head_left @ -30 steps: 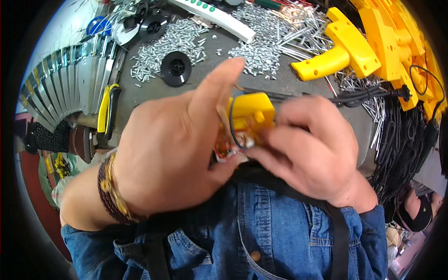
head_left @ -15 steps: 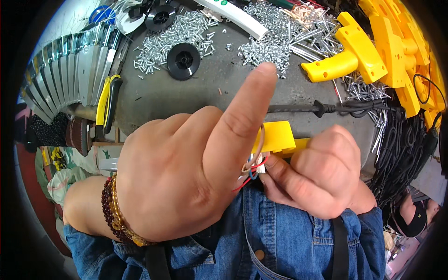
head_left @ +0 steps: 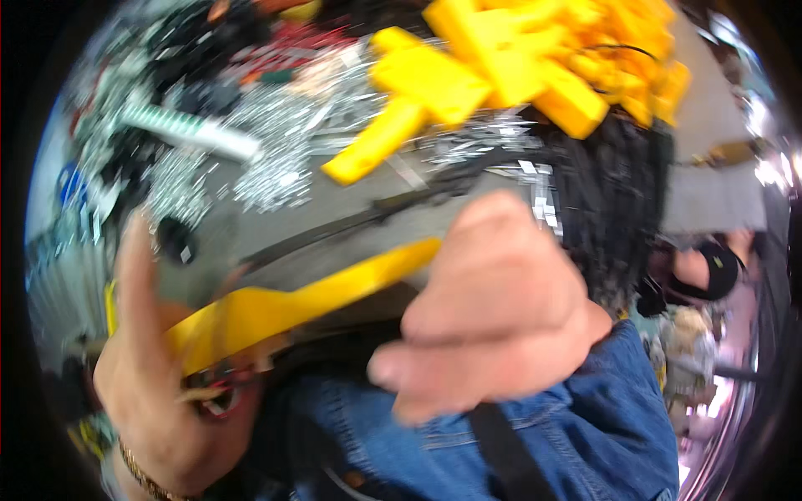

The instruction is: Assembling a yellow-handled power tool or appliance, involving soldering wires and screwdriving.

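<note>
A person in a blue denim garment [head_left: 576, 401] held a long yellow casing [head_left: 313, 301] just above the lap, at the near side of a grey tabletop [head_left: 276, 224]. The left hand [head_left: 154, 384], a beaded bracelet [head_left: 146, 478] at its wrist, was closed around the casing's left end, one digit pointing up and away from the grip. A small tangle of wires [head_left: 219, 397], red among them, showed beside that palm, though blur hid where each one led. The casing slanted up to the right hand [head_left: 501, 317], its far end meeting that hand's outline. The right fingers were curled inward in a narrow fold; whether they gripped the casing or only overlapped it in the view could not be told.

Beyond the hands, a dark cord [head_left: 334, 227] crossed the tabletop at a slant. A yellow angled handle [head_left: 430, 83] lay farther back, next to a stack of yellow parts [head_left: 576, 50]. Black cables [head_left: 606, 184] hung in a thick bunch to the right. Silver fasteners [head_left: 274, 177] were heaped toward the left, close to a white strip [head_left: 192, 134] with green marks, while a black spool [head_left: 175, 240] sat just beyond the left hand. At far right, another person [head_left: 720, 269], dressed in black, was partly visible.
</note>
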